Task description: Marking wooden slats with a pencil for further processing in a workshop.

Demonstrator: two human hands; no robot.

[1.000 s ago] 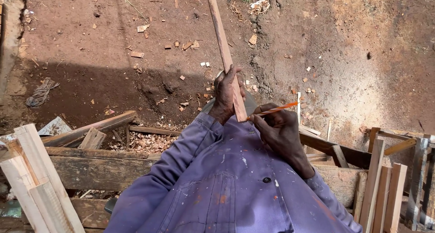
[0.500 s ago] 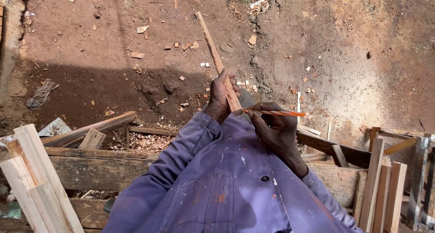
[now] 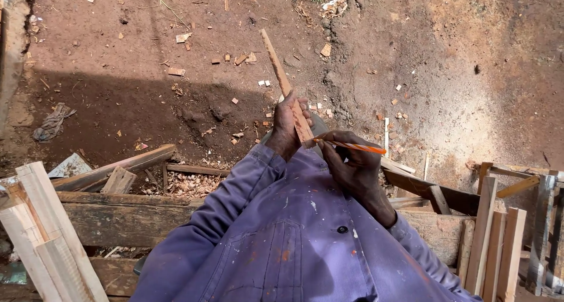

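Using the thin wooden strip (image 3: 286,84) as the marker: way off to its left, pale stacked boards (image 3: 41,231) leaned in the corner, with a grey rag (image 3: 51,121) on the dirt ground (image 3: 147,102) above them. A rough wooden bench (image 3: 117,217) ran below-left of it, shavings piled behind. The left hand (image 3: 289,126) had its fingers clamped round the strip's lower end, which angled up-left over the dirt. Just right, the right hand (image 3: 352,164) pinched an orange pencil (image 3: 351,146), tip touching the strip. Further right stood upright slats (image 3: 499,249). The purple shirt (image 3: 282,243) hid whatever was underneath.
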